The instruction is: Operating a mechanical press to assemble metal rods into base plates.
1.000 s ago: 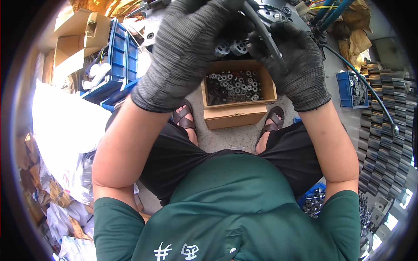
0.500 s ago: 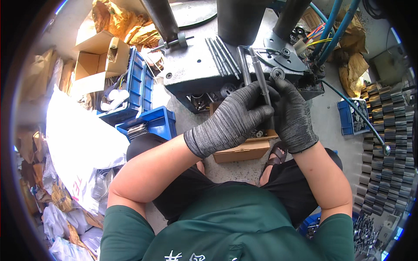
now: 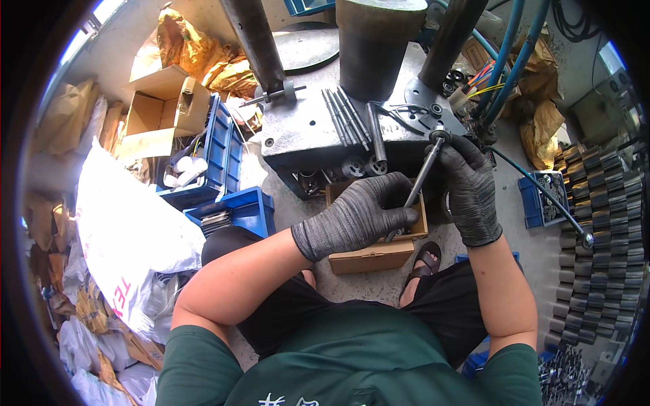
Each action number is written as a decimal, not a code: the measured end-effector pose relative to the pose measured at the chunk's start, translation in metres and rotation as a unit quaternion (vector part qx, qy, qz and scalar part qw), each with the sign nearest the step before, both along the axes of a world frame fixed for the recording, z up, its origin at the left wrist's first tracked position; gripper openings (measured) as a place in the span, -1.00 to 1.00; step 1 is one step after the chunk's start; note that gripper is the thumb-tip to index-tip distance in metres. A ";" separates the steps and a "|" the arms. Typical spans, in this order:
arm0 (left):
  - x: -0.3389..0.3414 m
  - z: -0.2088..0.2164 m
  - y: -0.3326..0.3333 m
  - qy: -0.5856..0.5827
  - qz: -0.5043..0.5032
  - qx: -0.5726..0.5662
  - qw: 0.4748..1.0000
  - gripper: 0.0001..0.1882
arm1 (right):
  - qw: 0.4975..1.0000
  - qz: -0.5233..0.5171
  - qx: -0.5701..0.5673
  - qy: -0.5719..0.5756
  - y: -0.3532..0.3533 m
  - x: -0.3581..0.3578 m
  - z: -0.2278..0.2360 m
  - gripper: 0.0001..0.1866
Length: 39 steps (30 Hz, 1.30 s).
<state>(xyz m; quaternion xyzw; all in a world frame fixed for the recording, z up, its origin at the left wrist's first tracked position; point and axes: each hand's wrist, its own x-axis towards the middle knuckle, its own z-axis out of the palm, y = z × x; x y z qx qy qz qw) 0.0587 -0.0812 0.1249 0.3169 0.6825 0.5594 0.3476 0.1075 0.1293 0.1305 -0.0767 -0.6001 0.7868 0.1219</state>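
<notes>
My left hand point(image 3: 359, 215), in a grey knit glove, is closed around a slim stepped metal shaft point(image 3: 424, 172) that slants up to the right. In my gloved right hand point(image 3: 472, 194), thumb and fingers grip a small round bearing-like metal ring point(image 3: 440, 134). The shaft's upper end meets this ring; how far it enters the ring I cannot tell. Beyond my hands, several similar shafts point(image 3: 347, 120) lie side by side on the metal machine table point(image 3: 294, 139). A dark metal bar point(image 3: 376, 134) lies over the table's front edge, near my left hand.
A thick steel column point(image 3: 371, 57) rises from the table between two dark posts. Under my hands stands a cardboard box point(image 3: 371, 261) with small parts. Blue crates point(image 3: 254, 206) and a white sack point(image 3: 128, 233) are at left; stacked metal cylinders point(image 3: 596, 243) and a blue bin point(image 3: 533, 203) at right.
The shaft has tilted to the right, and its upper end has come to the ring. Before, the two were apart. My right hand has shifted slightly, still holding the ring.
</notes>
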 end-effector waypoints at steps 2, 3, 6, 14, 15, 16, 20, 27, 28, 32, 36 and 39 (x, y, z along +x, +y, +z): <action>0.000 -0.001 -0.002 0.004 0.007 -0.003 1.000 -0.52 | 0.999 -0.007 0.042 0.013 -0.001 0.000 0.003 -0.76; 0.000 -0.001 -0.003 0.008 0.011 -0.004 1.000 -0.52 | 0.996 -0.016 0.086 0.024 -0.001 0.001 0.006 -0.77; -0.002 -0.002 -0.005 0.042 0.007 -0.018 0.999 -0.51 | 0.839 -0.053 0.517 0.159 0.010 0.002 0.010 -0.76; -0.002 0.002 -0.005 0.020 0.007 -0.012 1.000 -0.49 | 0.978 0.015 0.195 0.067 0.015 0.008 0.019 -0.76; -0.002 0.002 -0.004 0.022 0.008 -0.012 1.000 -0.49 | 0.999 0.027 0.034 -0.010 0.013 0.008 0.021 -0.73; -0.001 0.001 -0.004 0.021 0.007 -0.014 1.000 -0.49 | 0.999 0.027 0.032 -0.011 0.010 0.008 0.019 -0.73; 0.000 -0.003 -0.003 0.008 0.012 0.007 1.000 -0.56 | 0.989 0.117 -0.088 -0.031 0.002 0.005 0.013 -0.65; -0.002 -0.006 -0.003 0.036 -0.008 0.003 0.999 -0.49 | 0.997 0.076 -0.009 -0.013 -0.004 0.009 0.004 -0.60; -0.002 -0.009 -0.004 0.036 -0.007 0.002 0.999 -0.49 | 0.997 0.077 -0.009 -0.013 -0.005 0.009 0.005 -0.60; 0.001 -0.015 -0.003 0.030 0.004 0.027 0.999 -0.51 | 0.997 0.065 0.048 -0.006 -0.009 0.010 0.006 -0.61; 0.000 -0.020 -0.006 0.078 0.030 0.029 0.996 -0.53 | 0.998 0.053 0.029 0.020 -0.018 0.008 0.000 -0.63; -0.007 -0.023 -0.007 0.146 0.059 0.016 0.987 -0.56 | 0.989 0.106 -0.101 0.014 -0.025 0.009 0.011 -0.64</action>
